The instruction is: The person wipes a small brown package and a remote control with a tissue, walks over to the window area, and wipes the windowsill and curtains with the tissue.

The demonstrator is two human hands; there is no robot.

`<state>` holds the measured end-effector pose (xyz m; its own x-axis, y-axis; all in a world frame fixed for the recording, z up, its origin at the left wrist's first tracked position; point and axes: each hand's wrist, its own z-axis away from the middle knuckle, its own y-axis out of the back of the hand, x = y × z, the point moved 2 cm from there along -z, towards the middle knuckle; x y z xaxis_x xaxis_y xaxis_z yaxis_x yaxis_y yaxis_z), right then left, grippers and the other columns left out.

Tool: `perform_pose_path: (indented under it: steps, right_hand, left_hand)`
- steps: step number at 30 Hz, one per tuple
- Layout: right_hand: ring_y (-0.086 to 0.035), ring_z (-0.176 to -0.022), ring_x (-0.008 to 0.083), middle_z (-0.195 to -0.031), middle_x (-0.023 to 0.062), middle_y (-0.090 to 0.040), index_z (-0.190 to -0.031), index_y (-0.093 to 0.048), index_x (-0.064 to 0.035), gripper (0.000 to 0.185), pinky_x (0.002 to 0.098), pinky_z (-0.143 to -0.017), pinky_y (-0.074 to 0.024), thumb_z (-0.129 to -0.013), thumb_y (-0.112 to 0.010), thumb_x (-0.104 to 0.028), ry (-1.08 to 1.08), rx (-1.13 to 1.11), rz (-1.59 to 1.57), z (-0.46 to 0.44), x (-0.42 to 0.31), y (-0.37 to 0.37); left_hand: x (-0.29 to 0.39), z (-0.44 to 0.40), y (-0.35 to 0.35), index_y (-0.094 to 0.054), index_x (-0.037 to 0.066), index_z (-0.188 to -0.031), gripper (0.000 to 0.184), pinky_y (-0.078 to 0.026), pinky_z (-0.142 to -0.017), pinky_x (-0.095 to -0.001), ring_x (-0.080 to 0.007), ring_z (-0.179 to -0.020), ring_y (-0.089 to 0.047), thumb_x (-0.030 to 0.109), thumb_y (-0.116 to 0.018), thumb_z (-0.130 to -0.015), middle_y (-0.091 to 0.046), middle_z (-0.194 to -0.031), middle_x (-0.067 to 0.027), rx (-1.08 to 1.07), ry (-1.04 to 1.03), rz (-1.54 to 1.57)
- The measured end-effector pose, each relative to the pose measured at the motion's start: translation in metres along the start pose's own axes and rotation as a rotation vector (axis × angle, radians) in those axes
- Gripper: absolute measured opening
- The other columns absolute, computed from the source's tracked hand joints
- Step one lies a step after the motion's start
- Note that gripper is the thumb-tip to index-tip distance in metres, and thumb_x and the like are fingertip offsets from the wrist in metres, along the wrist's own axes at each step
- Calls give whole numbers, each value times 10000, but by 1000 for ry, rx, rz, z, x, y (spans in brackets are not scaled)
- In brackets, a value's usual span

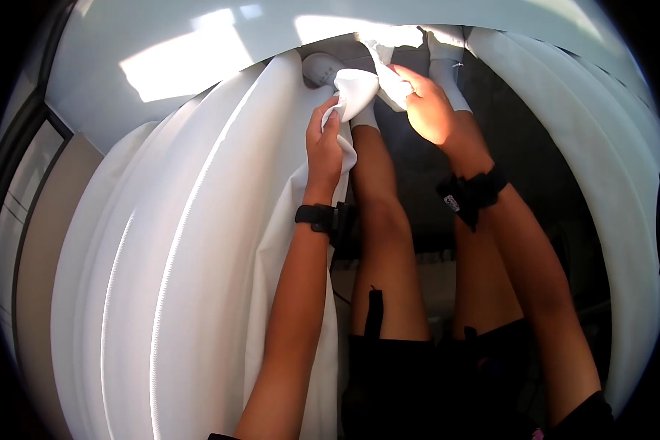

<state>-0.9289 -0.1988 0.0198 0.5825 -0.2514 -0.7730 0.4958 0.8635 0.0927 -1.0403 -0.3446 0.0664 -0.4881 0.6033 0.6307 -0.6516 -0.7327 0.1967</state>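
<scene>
A large white fabric (205,242) hangs in long folds with stitched seams on the left. My left hand (324,150) is closed on its edge, with a bunched, folded-over part (357,94) sticking up past the fingers. Just to the right, my right hand (431,114) is closed on a crumpled, sunlit white piece of cloth (393,82). Whether this piece joins the fabric in my left hand, I cannot tell. Both hands are close together above my feet, and the right fingertips are partly hidden by glare and cloth.
A pale surface (271,33) with bright sun patches crosses the top. More white fabric (564,139) hangs on the right. My legs and white socks (447,81) are below the hands, over a dark floor (407,154). A dark-framed panel (33,205) stands far left.
</scene>
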Motion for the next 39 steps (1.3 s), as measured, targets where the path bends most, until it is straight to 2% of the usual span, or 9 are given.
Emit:
perform_pose_path:
  steps: [10,16,24,27,31,32,34,35,39]
  right_hand:
    - [-586,-926,385,-1000,241,-612,-1136,-566,-3,399,344,-808,-469,-783,-400,76,35,-11,-117,1,-1,-11]
    - [-571,-967,374,-1057,217,-605,-1141,-580,-21,449,376,-833,-466,-748,-401,102,250,109,-113,4,-14,-10]
    - [-479,-1154,317,-1181,91,-574,-1123,-606,-80,492,373,-1010,-379,-718,-414,121,542,-34,209,12,-13,-29]
    - [-559,-1011,341,-1045,142,-620,-1096,-620,-86,462,379,-899,-452,-726,-422,108,480,-13,172,9,-5,-33]
    - [-610,-667,280,-875,173,-662,-1139,-584,5,364,308,-659,-479,-811,-426,9,-4,-235,103,-9,16,-24]
    - [-597,-734,186,-867,146,-663,-1122,-585,43,333,274,-702,-466,-834,-442,-44,-33,-191,-10,-16,43,-27]
    - [-619,-737,255,-801,187,-652,-1035,-639,8,304,319,-691,-463,-816,-458,-102,-161,-32,-173,-23,79,-33]
    - [-580,-782,152,-837,99,-663,-1048,-632,30,319,273,-717,-442,-818,-473,-124,-281,-90,-419,-20,70,-29]
    - [-568,-865,116,-958,62,-657,-1111,-595,54,321,247,-778,-447,-861,-434,-68,-155,-46,-592,-22,51,-14]
  left_hand:
    - [-31,-6,0,-256,132,-658,414,-291,-560,-193,-48,-630,-236,90,-592,-896,-272,-673,65,-100,74,95]
    - [-35,-8,-4,-280,133,-648,397,-300,-565,-190,-37,-629,-257,40,-582,-888,-297,-678,72,-119,163,336]
    - [4,-4,-29,-433,78,-807,104,-473,-752,-271,-99,-770,-509,3,-487,-857,-502,-842,1,-151,303,618]
    - [-20,0,-14,-421,81,-807,116,-469,-750,-266,-94,-782,-499,-2,-487,-854,-495,-856,-11,-179,313,665]
    - [-29,12,2,-428,54,-885,66,-477,-823,-314,-159,-877,-540,31,-481,-854,-527,-941,-77,-275,295,637]
    - [-27,14,1,-435,39,-920,79,-482,-859,-339,-192,-920,-562,47,-478,-854,-545,-979,-105,-300,284,638]
    - [-24,15,4,-443,27,-954,111,-479,-867,-340,-198,-936,-562,53,-480,-853,-547,-999,-112,-324,281,644]
    - [-16,19,11,-446,21,-971,128,-478,-871,-341,-201,-944,-562,56,-480,-852,-549,-1009,-115,-342,272,657]
    - [-13,17,9,-373,104,-787,165,-462,-803,-269,-100,-849,-516,1,-490,-842,-496,-878,-26,-244,350,682]
